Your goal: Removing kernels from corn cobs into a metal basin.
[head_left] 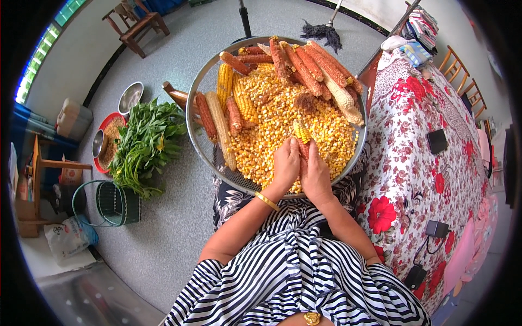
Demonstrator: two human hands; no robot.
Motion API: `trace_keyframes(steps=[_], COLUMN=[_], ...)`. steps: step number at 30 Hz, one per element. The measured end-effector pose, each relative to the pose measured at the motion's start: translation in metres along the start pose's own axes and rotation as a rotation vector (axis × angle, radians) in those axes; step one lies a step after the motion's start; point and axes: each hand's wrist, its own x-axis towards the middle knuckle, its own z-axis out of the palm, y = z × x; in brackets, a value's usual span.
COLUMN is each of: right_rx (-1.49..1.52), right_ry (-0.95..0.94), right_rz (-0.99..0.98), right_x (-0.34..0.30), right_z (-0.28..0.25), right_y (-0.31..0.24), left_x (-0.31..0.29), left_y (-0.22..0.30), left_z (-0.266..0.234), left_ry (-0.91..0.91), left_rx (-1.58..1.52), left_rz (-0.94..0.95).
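Note:
Both my hands are closed around one corn cob (302,132), partly stripped: yellow kernels cover its far tip, and bare reddish cob shows lower down. My left hand (286,164) grips it from the left side, with a gold bracelet on that wrist. My right hand (316,173) holds it from the right, close against the left. They are over a round metal-rimmed sieve (202,157) on my lap, heaped with loose yellow kernels (266,114). Bare red cobs (310,70) are piled at its far right side. Unstripped yellow ears (224,84) lie among bare cobs at its left.
Leafy greens (149,141), a red basin (111,119), metal bowls (131,98) and a green basket (117,202) stand on the floor at left. A flower-patterned bed (402,174) borders my right, holding a black phone (437,141). A wooden chair (138,27) and mop (323,35) are beyond.

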Motion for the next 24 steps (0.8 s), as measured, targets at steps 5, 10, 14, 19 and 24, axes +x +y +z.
trace_keyframes(steps=[5, 10, 14, 19, 24], right_rx=[-0.016, -0.027, 0.005, -0.005, -0.033], right_ry=[-0.010, -0.013, -0.040, -0.059, -0.011], right_rz=[-0.035, -0.064, -0.015, 0.010, -0.023], right_x=[0.001, -0.003, -0.003, -0.003, -0.003], right_z=[0.000, 0.003, 0.004, 0.003, 0.004], right_y=[0.005, -0.001, -0.005, -0.006, -0.005], left_x=[0.002, 0.007, 0.006, 0.004, 0.005], left_y=[0.006, 0.005, 0.007, 0.011, 0.006], left_z=[-0.005, -0.004, 0.000, 0.000, 0.002], left_ry=[-0.080, -0.030, 0.094, 0.107, 0.046], left_rx=[-0.340, -0.263, -0.085, 0.025, -0.187], left_rz=[-0.141, -0.065, 0.041, 0.045, -0.032])
